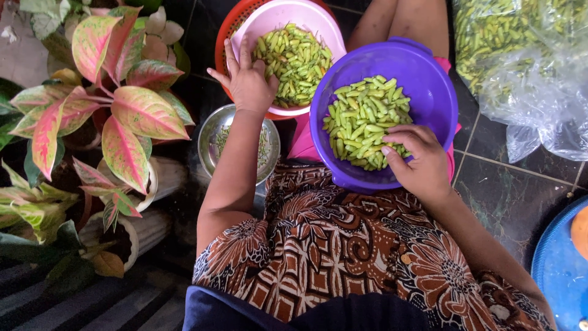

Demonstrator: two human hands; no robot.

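The person sits with a brown patterned cloth (343, 245) over the lap. The right hand (416, 160) rests in the purple bowl (429, 79) that sits on the lap, its grip closed on a few of the green chillies (361, 119) lying there. Farther out, the left hand (248, 79) lies on the near rim of the pink bowl (294, 15), fingers spread wide and holding nothing, just beside a second heap of green chillies (297, 58). The pink bowl sits inside a red basket (229, 37).

The work appears to be sorting or trimming chillies between the two bowls, and it looks partway through, since both hold a good heap. The next pick probably calls for a light pinch on single chillies, as they are small and lie tangled.

A small metal dish (211, 138) stands on the dark tiled floor (502, 190) by the left forearm. Potted plants (122, 116) with pink and green leaves crowd the left. At far right lies a clear plastic bag (533, 67) full of more chillies, and a blue lid (554, 270) shows at the edge.
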